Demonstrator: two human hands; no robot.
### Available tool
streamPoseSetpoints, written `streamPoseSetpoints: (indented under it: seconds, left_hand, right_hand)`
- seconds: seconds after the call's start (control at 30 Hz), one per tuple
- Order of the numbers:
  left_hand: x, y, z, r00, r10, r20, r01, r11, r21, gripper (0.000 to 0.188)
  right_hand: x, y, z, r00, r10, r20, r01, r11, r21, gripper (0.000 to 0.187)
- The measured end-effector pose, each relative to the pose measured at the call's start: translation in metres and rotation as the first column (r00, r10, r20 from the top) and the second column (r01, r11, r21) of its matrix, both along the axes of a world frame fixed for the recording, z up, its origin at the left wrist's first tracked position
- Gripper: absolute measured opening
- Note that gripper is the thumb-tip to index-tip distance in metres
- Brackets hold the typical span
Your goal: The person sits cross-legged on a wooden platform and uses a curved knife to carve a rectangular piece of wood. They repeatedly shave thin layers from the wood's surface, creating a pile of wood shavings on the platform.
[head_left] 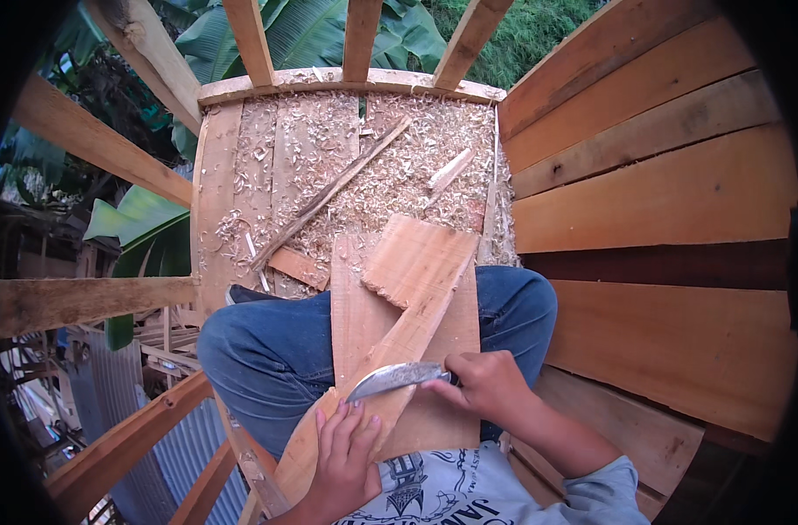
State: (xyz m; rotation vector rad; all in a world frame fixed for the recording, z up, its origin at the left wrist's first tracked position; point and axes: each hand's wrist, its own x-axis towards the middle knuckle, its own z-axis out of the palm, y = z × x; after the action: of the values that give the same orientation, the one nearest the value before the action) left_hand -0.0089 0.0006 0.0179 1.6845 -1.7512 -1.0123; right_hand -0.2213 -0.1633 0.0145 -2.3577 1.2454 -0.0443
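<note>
Across my lap lies a flat wooden board (pixel 355 271). A partly shaped piece of wood (pixel 421 258) rests slantwise on it, with a wide block end away from me and a narrower length running toward my lower left. My right hand (pixel 491 382) is closed round the handle of a curved-blade knife (pixel 390 378). The blade lies across the narrow part of the wood, its tip pointing left. My left hand (pixel 339 455) rests on the near end of that wood, fingers stretched and slightly apart, close below the knife tip. Its thumb is hidden.
Shavings (pixel 320 131) cover the plank floor ahead. A long dark-edged stick (pixel 329 194), a short split piece (pixel 451 171) and a small offcut (pixel 298 267) lie there. Wooden railing posts (pixel 110 306) stand at left; a plank wall (pixel 652 210) rises at right.
</note>
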Motion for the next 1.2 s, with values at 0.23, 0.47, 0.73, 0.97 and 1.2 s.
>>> streamPoseSetpoints:
  seconds: [0.23, 0.47, 0.73, 0.97, 1.2]
  left_hand:
    - [0.004, 0.001, 0.002, 0.999, 0.035, -0.01, -0.035, 0.999, -0.006, 0.065]
    - [0.002, -0.002, 0.003, 1.0, 0.023, -0.021, -0.023, 1.0, 0.015, 0.065]
    - [0.001, 0.0, 0.002, 0.999, 0.031, -0.007, -0.031, 1.0, 0.004, 0.066]
    - [0.002, 0.002, -0.003, 0.994, 0.099, -0.048, -0.1, 0.995, -0.013, 0.065]
    - [0.001, 0.0, -0.006, 0.997, 0.066, -0.046, -0.066, 0.998, 0.001, 0.064]
  right_hand:
    - [-0.042, -0.084, 0.006, 0.761, -0.648, -0.023, 0.647, 0.761, -0.053, 0.045]
    - [0.003, -0.002, 0.001, 0.976, -0.216, 0.024, 0.215, 0.975, 0.052, 0.046]
    - [-0.05, -0.068, 0.003, 0.796, -0.591, -0.133, 0.575, 0.806, -0.142, 0.056]
    - [-0.026, -0.019, 0.021, 0.804, -0.567, -0.179, 0.57, 0.821, -0.035, 0.046]
    - [-0.045, -0.007, 0.017, 0.727, -0.673, -0.138, 0.681, 0.732, 0.02, 0.049]
